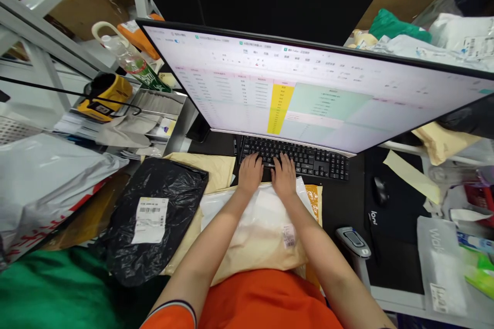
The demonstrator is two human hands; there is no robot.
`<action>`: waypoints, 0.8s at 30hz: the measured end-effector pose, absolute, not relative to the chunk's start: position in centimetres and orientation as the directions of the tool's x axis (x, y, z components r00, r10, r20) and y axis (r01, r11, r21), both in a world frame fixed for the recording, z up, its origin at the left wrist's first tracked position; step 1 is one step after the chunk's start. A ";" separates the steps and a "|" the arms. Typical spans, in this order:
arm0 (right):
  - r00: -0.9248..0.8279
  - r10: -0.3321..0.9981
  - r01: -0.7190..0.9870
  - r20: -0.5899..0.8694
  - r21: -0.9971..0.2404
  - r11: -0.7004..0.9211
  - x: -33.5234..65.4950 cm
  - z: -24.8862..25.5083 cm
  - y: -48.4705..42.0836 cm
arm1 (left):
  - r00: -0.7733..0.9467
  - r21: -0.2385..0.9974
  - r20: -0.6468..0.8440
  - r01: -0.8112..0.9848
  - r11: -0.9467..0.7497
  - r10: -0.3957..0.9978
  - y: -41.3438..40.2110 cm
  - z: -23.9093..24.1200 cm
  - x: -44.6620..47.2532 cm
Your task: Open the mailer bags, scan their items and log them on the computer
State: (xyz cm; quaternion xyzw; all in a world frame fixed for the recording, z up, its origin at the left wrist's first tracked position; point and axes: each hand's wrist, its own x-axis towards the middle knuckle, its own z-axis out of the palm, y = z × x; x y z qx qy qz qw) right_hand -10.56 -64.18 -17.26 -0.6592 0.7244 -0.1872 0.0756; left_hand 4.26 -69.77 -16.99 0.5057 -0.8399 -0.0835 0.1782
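Both our hands, left hand and right hand, rest side by side, fingers spread, on the black keyboard under the monitor. We judge it rigid and light, best gripped by its ends.

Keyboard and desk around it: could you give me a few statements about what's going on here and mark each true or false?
1. Both hands, left hand and right hand, rest on the keyboard. True.
2. The monitor is switched off. False: it shows a spreadsheet with a yellow column.
3. A black parcel with a white label lies left of the arms. True.
4. The right hand grips the mouse. False: the mouse lies untouched to the right.
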 end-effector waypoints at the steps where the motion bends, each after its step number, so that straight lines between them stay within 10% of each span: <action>1: -0.121 -0.982 -0.926 0.145 -0.373 0.059 -10.6 -17.4 -64.1 | -0.424 0.324 0.224 -0.817 0.477 -0.878 -69.7 -17.1 4.3; 24: -0.387 -0.864 -0.875 0.322 -0.425 0.234 -11.7 -17.6 -62.4 | -0.372 0.400 0.217 -0.810 0.430 -0.902 -69.1 -17.7 4.3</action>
